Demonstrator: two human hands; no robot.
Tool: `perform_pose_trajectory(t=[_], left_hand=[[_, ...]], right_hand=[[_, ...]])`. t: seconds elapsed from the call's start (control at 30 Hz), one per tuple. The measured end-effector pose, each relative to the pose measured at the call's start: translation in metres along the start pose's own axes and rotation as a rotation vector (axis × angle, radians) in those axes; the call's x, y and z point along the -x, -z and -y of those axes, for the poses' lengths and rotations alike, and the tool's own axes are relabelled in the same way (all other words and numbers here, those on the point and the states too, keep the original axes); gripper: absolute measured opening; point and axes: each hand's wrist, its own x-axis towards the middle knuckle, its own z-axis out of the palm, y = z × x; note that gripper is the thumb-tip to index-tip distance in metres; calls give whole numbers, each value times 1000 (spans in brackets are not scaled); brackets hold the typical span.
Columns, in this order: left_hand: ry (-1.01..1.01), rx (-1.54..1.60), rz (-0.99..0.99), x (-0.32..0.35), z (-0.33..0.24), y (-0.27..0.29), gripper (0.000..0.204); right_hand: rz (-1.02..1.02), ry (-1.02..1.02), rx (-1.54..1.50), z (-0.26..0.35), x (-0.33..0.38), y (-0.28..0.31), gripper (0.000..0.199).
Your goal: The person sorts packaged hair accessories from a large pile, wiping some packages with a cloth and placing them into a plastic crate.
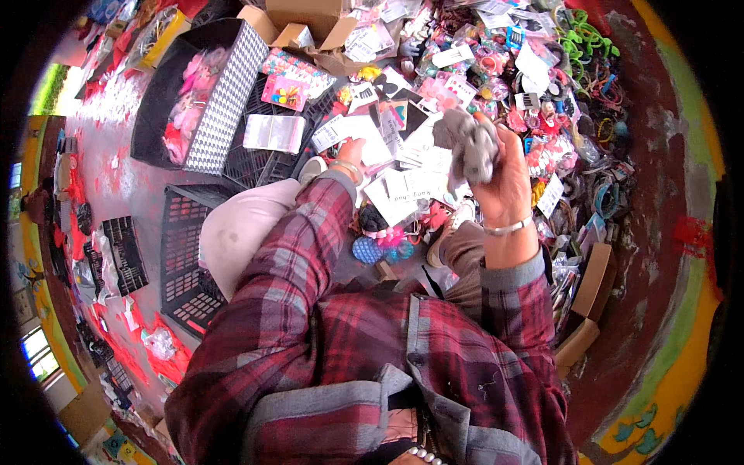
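Note:
My right hand is raised above the pile, its fingers closed around a soft grey fabric bundle that looks like grey scrunchies. My left hand is lower down, fingers bent at the edge of a white card and gripping it, as far as I can see. Between the hands lie several loose white printed cards, overlapping one another. Just below them sit dark and pink hair ties and a blue textured ball.
A big heap of packaged hair accessories spreads ahead and to the right. At the left stand a black bin with a houndstooth side and a black plastic crate. A clear plastic packet lies on another crate. Open cardboard boxes are at the back.

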Motion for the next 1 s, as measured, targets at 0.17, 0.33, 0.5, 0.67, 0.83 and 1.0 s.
perform_pose_trajectory(t=[0.17, 0.33, 0.5, 0.67, 0.83, 1.0], left_hand=[[-87, 274, 481, 128, -97, -70, 25], [-751, -369, 597, 187, -132, -81, 20], [-156, 506, 952, 282, -168, -117, 51], [-90, 508, 821, 267, -164, -103, 58], [-37, 468, 893, 277, -154, -113, 58], [-64, 429, 855, 270, -148, -104, 47]], right_hand=[[115, 298, 162, 3, 4, -19, 44], [223, 931, 913, -8, 34, -58, 53], [417, 1285, 1601, -35, 48, -69, 50], [600, 1212, 1617, -49, 38, -67, 47], [395, 1230, 1728, -43, 18, -74, 44], [176, 1069, 1476, -46, -4, -74, 37]])
